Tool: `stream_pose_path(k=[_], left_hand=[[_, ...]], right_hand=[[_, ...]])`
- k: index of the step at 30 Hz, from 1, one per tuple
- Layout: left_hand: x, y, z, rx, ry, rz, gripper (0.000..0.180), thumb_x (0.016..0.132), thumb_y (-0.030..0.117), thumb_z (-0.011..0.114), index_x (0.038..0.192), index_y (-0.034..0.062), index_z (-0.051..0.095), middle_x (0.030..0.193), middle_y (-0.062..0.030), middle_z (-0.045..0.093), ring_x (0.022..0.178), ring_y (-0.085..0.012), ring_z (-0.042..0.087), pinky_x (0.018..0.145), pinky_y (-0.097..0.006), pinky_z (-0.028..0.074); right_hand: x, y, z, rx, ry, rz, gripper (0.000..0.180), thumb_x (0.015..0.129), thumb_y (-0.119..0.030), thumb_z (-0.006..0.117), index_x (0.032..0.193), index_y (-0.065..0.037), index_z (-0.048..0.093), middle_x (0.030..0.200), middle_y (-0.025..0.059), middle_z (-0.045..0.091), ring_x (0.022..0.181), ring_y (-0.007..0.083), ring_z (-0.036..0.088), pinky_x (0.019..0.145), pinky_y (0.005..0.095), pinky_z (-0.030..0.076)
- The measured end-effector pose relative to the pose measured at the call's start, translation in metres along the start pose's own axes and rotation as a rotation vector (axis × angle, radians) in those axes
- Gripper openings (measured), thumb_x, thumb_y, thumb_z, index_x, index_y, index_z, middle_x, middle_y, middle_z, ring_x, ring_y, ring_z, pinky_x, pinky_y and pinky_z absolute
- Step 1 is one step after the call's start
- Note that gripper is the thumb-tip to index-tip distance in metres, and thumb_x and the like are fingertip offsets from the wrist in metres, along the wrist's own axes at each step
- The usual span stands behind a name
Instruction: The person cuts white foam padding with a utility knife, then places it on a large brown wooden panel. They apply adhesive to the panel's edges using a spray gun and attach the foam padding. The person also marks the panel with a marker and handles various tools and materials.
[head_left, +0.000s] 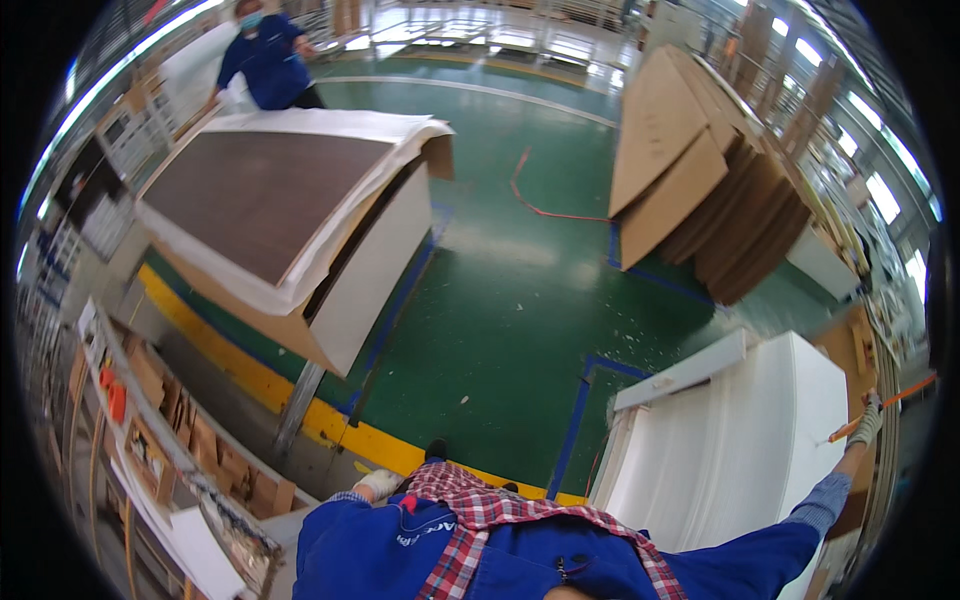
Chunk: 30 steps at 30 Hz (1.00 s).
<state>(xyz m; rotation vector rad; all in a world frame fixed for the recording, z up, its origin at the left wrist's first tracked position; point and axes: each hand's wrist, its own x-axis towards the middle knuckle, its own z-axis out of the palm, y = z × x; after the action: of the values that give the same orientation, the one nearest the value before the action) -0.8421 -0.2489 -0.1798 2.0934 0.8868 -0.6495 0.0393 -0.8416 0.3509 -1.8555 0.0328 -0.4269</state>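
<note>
My right hand (868, 422), in a pale glove, is stretched out to the far right, closed around a thin orange rod (908, 390) whose exact kind I cannot make out. Just left of that hand stands a stack of white panels (745, 420) with a white strip (682, 385) along its far edge. A brown cardboard sheet (845, 345) stands beside the stack, behind the hand. My left hand (380, 484), also gloved, hangs low by my checked apron (500, 505). Its fingers are too small and hidden to read.
A stack with a dark brown panel (270, 190) on white sheeting is at the left, a person (268, 62) behind it. Cardboard sheets (670, 150) lean at the far right. A cart of wood offcuts (205, 450) stands near left. Green floor (480, 330) lies between.
</note>
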Motion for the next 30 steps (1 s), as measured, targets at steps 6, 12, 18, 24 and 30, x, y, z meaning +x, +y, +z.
stream_pose_path(k=[6, 12, 18, 24, 30], left_hand=[[-0.06, -0.038, 0.105, -0.348, 0.008, -0.55, 0.046, 0.084, 0.044, 0.049, 0.114, 0.012, 0.062, 0.121, -0.0198, 0.057, 0.117, -0.0363, 0.05, 0.099, -0.042, 0.039], [-0.079, 0.01, 0.038, -0.576, 0.177, -0.527, 0.048, 0.088, 0.046, 0.047, 0.115, 0.0088, 0.061, 0.12, -0.0192, 0.057, 0.113, -0.0349, 0.054, 0.095, -0.041, 0.041], [-0.119, -0.068, -0.016, -0.762, 0.293, -0.612, 0.049, 0.089, 0.047, 0.044, 0.114, 0.0086, 0.061, 0.118, -0.019, 0.058, 0.112, -0.0349, 0.054, 0.094, -0.04, 0.042], [-0.168, -0.143, -0.057, -0.917, 0.481, -0.831, 0.047, 0.089, 0.045, 0.045, 0.115, 0.0093, 0.06, 0.119, -0.0203, 0.057, 0.114, -0.0363, 0.052, 0.096, -0.04, 0.041], [-0.127, -0.211, -0.068, -1.077, 0.685, -0.717, 0.046, 0.087, 0.046, 0.049, 0.113, 0.0101, 0.061, 0.114, -0.0225, 0.059, 0.11, -0.0373, 0.054, 0.093, -0.042, 0.042]], right_hand=[[-0.121, -0.078, 0.186, 0.153, -0.349, -0.616, 0.034, 0.088, -0.028, 0.056, 0.108, -0.001, 0.061, 0.111, 0.0103, 0.062, 0.102, 0.0201, 0.057, 0.091, 0.0352, 0.042], [-0.363, -0.235, 0.357, 0.814, -1.219, -0.458, 0.031, 0.083, -0.022, 0.053, 0.108, -0.005, 0.062, 0.129, 0.0211, 0.051, 0.123, 0.0325, 0.047, 0.105, 0.0457, 0.035], [-0.593, -0.344, 0.452, 1.302, -1.571, -0.395, 0.008, 0.076, -0.013, 0.06, 0.081, -0.008, 0.061, 0.136, 0.0268, 0.039, 0.13, 0.0405, 0.035, 0.1, 0.0592, 0.036], [-0.789, -0.417, 0.533, 1.482, -1.888, -0.448, 0.009, 0.073, -0.015, 0.065, 0.075, -0.007, 0.064, 0.136, 0.0324, 0.036, 0.123, 0.0398, 0.043, 0.092, 0.0528, 0.045], [-0.953, -0.444, 0.64, 1.284, -1.83, -0.303, 0.019, 0.073, -0.017, 0.065, 0.084, -0.001, 0.063, 0.098, 0.0213, 0.06, 0.077, 0.0229, 0.053, 0.067, 0.034, 0.044]])
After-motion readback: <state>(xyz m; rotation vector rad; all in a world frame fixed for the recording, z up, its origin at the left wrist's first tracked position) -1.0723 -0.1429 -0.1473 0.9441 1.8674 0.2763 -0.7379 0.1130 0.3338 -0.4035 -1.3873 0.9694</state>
